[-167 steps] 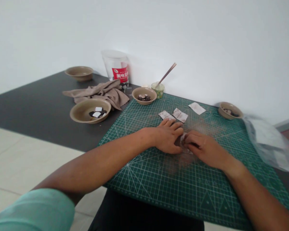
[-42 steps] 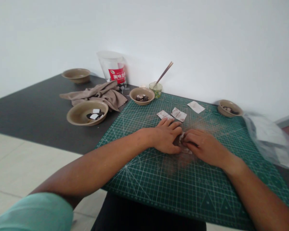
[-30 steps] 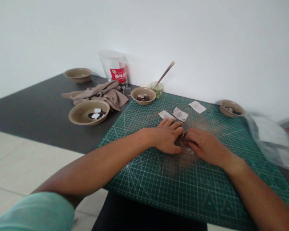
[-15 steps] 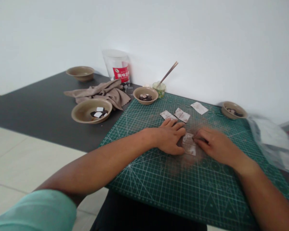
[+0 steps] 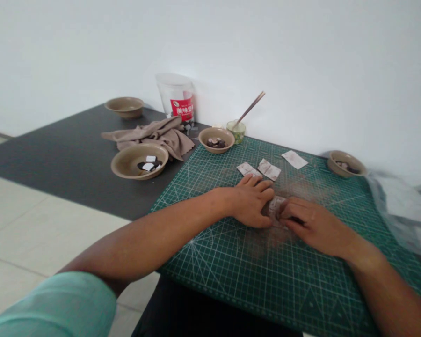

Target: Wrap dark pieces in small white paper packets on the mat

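My left hand lies flat with fingers spread, its thumb and forefinger framing a small white piece of paper with brown smudges. My right hand is closed in a pinch over the paper's right side; whatever its fingertips hold is hidden. Both hands rest on a green cutting mat dusted with brown powder. Just beyond my left fingers lie two more smudged papers, one partly behind the fingertips and another beside it. A third paper sits farther back.
A bowl with dark and white pieces stands left, near a brown cloth and a clear plastic jar. Other bowls are at the back, far left and right. Chopsticks lean in a cup. A plastic bag lies right.
My right hand has slid slightly left and down across the paper, covering more of it. My left hand stays pressed in place. The whole view has shifted a little.
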`<state>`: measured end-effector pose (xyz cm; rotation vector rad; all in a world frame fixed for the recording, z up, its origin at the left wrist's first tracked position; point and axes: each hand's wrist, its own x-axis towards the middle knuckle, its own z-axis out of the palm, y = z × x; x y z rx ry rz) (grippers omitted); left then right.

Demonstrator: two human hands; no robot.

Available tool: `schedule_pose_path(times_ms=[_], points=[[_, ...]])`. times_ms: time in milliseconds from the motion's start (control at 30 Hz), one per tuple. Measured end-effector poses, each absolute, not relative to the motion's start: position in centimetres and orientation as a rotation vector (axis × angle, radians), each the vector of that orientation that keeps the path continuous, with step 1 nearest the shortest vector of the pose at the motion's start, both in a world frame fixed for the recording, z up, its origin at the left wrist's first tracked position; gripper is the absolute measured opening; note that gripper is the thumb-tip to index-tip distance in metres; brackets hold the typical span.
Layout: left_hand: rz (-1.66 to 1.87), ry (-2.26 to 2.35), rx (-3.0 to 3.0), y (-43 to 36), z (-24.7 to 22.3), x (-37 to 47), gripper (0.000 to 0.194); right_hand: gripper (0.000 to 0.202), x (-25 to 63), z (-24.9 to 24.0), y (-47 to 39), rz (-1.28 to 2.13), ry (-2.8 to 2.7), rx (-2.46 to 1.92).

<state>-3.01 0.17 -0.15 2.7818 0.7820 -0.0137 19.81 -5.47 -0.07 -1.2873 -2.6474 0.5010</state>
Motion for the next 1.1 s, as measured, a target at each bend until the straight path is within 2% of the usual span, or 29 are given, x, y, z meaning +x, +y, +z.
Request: schedule_pose_path(times_ms=[200, 400, 600, 767, 933, 1100], points=[[0.022, 0.81, 2.804, 0.2, -0.4, -3.0, 0.069, 0.013, 19.9, -0.2, -5.0, 0.274, -2.565, -1.423], [-0.013, 0.796, 2.766, 0.1, -0.2, -3.0, 0.068, 0.013, 19.8, 0.0, -5.6, 0.484, -2.674, -1.275], [-0.003, 0.818, 2.77, 0.1, -0.3, -3.0, 0.068, 0.012, 20.9, 0.1, -5.0, 0.219, -2.571, -1.511], [0.019, 0.799, 2.783, 0.1, -0.4, -3.0, 0.067, 0.015, 20.0, 0.4, -5.6, 0.463, -2.702, -1.268], [0.01, 0.817, 2.771, 0.2, -0.3, -3.0, 0.067, 0.013, 19.9, 0.0, -5.0, 0.264, -2.567, -1.439], [0.007, 0.783, 2.775, 0.2, -0.3, -3.0, 0.067, 0.012, 19.9, 0.1, -5.5, 0.468, -2.67, -1.309]])
